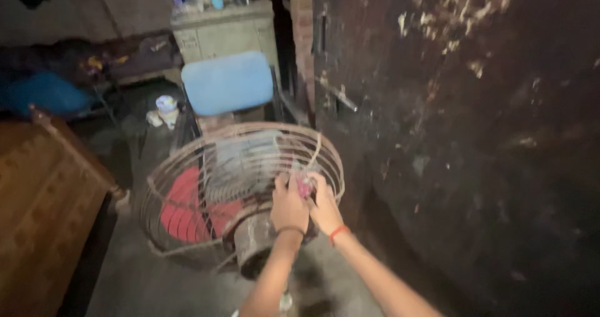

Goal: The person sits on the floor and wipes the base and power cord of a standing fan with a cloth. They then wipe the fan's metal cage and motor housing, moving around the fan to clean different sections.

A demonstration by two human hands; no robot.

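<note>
The fan (240, 195) sits on the floor (156, 286) in a dim room, just in front of a chair (228, 82) with a pale blue seat back. It is a round cage of rusty wire with grey blades inside, and its face tilts up and away from the camera, toward the upper left, so the axis through its hub runs from the motor (253, 245) at the lower near side up through the cage. The motor housing is a dark, rusty drum pointing down toward the person. Something red (184, 211) shows through the lower left wires; whether it lies inside or behind the cage cannot be told. Both hands meet at the cage's right rear, above the motor. The left hand (289, 206), with a dark band at the wrist, is curled with its fingers closed on the wires. The right hand (325, 207), with a red band at the wrist, is pressed against the left, fingers bent around a small pinkish thing (304, 186) at the wires; what that thing is cannot be told. A dark, stained wall (475, 135) fills the right side. A brown wooden piece of furniture (44, 211) stands at the left, and a pale cabinet (225, 32) with small items on top stands behind the chair.
</note>
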